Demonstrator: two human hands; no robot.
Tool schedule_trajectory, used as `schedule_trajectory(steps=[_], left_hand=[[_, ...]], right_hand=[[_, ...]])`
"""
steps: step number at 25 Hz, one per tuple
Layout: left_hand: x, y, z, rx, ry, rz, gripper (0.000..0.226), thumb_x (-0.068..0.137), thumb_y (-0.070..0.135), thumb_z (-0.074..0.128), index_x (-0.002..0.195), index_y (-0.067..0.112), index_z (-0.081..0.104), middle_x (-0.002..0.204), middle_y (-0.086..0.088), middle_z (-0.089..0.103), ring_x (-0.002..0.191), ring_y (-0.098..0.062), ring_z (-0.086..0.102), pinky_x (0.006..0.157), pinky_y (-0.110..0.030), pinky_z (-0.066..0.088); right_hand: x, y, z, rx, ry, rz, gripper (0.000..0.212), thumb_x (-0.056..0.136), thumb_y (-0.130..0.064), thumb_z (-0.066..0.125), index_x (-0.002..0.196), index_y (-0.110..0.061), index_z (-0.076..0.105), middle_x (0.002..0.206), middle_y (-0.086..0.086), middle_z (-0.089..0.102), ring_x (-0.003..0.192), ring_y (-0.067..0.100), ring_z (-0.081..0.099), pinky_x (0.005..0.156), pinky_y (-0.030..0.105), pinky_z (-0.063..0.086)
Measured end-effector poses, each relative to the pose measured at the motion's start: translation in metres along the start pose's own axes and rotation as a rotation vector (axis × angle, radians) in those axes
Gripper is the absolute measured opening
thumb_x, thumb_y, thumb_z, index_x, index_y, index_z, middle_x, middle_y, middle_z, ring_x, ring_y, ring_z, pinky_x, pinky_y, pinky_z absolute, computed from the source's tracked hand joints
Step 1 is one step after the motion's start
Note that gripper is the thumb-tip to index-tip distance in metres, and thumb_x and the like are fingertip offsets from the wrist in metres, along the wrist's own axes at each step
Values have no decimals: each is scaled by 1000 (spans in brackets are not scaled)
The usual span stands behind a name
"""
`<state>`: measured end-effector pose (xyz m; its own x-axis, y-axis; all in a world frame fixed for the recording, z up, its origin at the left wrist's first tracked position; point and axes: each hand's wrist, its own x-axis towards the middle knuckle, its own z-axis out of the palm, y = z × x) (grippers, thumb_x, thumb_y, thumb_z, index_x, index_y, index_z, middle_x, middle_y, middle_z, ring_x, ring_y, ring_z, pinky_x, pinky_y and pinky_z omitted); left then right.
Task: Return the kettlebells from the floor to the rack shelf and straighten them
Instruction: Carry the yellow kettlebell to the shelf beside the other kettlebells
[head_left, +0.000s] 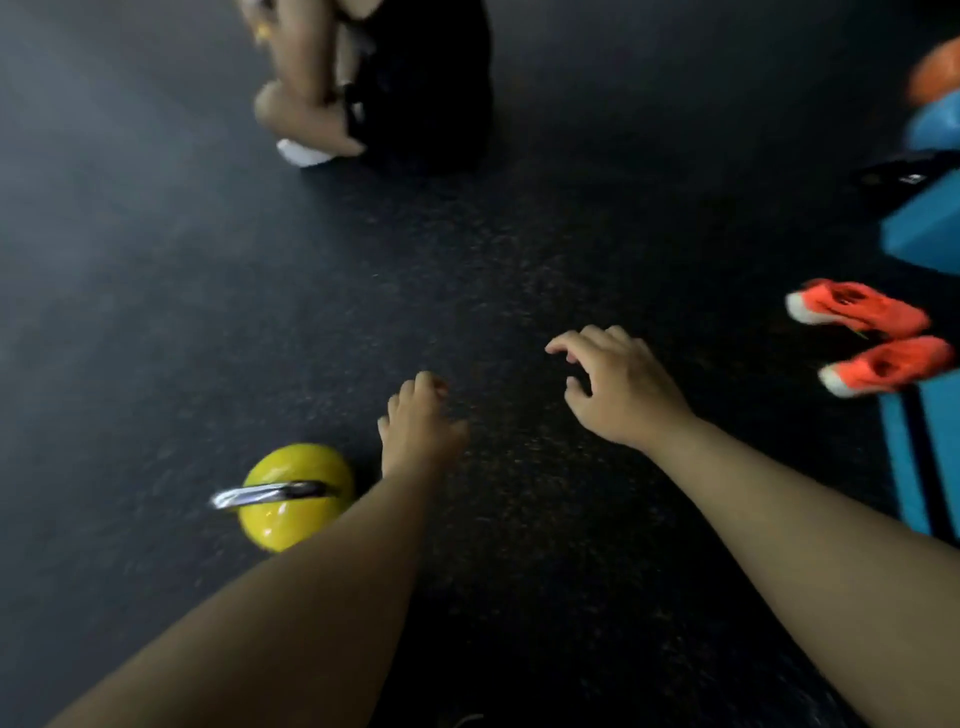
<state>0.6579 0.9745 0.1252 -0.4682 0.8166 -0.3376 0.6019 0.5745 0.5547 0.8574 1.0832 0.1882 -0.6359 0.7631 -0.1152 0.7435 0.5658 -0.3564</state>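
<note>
Head view, nearest first: the yellow kettlebell (296, 496) stands on the dark speckled floor (156, 312) just left of my left forearm, its steel handle up and untouched. Farther out, orange shoes (862, 340) lie by blue blocks (919, 228) at right, and a person sits on the floor ahead. Both arms reach forward, left hand (418, 426) loosely curled, right hand (618, 382) spread, both empty.

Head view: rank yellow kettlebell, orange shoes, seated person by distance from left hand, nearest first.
From the left hand:
1. Yellow kettlebell, on the floor just beside its wrist, lower left.
2. Orange shoes, far right by the blue mat.
3. Seated person, top of frame.
</note>
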Motion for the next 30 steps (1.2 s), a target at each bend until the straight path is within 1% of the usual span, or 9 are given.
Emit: schedule_trajectory(steps=[7, 9, 12, 16, 18, 20, 22, 24, 30], left_hand=[[-4, -197, -107, 113, 54, -348, 57, 73, 32, 75, 122, 23, 48, 123, -1, 51, 122, -29, 44, 100, -48, 36], [-3, -237, -123, 130, 24, -362, 62, 71, 40, 75, 124, 24, 48, 125, -1, 50, 122, -29, 43, 102, -47, 35], [11, -307, -128, 240, -26, -353, 48, 77, 30, 64, 122, 26, 48, 125, -3, 50, 121, -30, 43, 100, -45, 34], [31, -388, -104, 395, -198, -258, 52, 77, 32, 69, 124, 30, 47, 129, -2, 48, 122, -28, 43, 100, -43, 36], [43, -407, -88, 441, -310, -135, 51, 76, 33, 73, 123, 27, 53, 127, -3, 49, 121, -27, 45, 97, -42, 39], [56, -414, -75, 421, -372, -41, 36, 76, 32, 75, 109, 22, 64, 113, -4, 59, 111, -27, 54, 87, -40, 45], [66, -409, -73, 378, -425, -55, 14, 75, 26, 71, 88, 21, 68, 85, -2, 65, 88, -26, 64, 69, -34, 49], [72, -394, -74, 403, -469, -44, 8, 72, 25, 67, 79, 22, 68, 68, 3, 60, 69, -22, 62, 58, -30, 45], [81, -295, -67, 408, -577, 121, 7, 72, 32, 64, 72, 29, 58, 67, 6, 58, 62, -15, 58, 53, -28, 43]], right_hand=[[97, -207, 119, -5, -239, -347, 40, 85, -24, 58, 124, -29, 52, 110, -4, 58, 102, 18, 53, 89, 39, 47], [104, -236, 152, -18, -292, -385, 39, 83, -24, 58, 122, -28, 53, 107, -3, 58, 101, 21, 53, 86, 40, 46], [115, -269, 218, -11, -376, -409, 39, 80, -26, 58, 119, -26, 55, 106, -2, 59, 101, 25, 53, 85, 42, 44], [120, -288, 316, -73, -590, -322, 52, 76, -35, 59, 125, -24, 45, 120, 5, 53, 111, 32, 48, 90, 47, 42], [116, -288, 354, -63, -664, -242, 36, 79, -35, 60, 109, -19, 49, 113, 9, 55, 110, 35, 50, 86, 44, 43], [117, -285, 379, 76, -708, -120, 21, 81, -30, 64, 87, -13, 53, 92, 10, 59, 97, 35, 58, 71, 35, 41], [122, -279, 385, 168, -760, -63, 24, 77, -29, 71, 83, -8, 62, 85, 9, 66, 87, 33, 63, 65, 34, 43], [126, -273, 375, 182, -773, -58, 24, 74, -31, 73, 82, -9, 67, 84, 10, 69, 82, 30, 63, 65, 33, 47], [107, -215, 298, 182, -629, 129, 23, 68, -33, 69, 61, -16, 56, 62, 0, 55, 64, 26, 56, 56, 28, 41]])
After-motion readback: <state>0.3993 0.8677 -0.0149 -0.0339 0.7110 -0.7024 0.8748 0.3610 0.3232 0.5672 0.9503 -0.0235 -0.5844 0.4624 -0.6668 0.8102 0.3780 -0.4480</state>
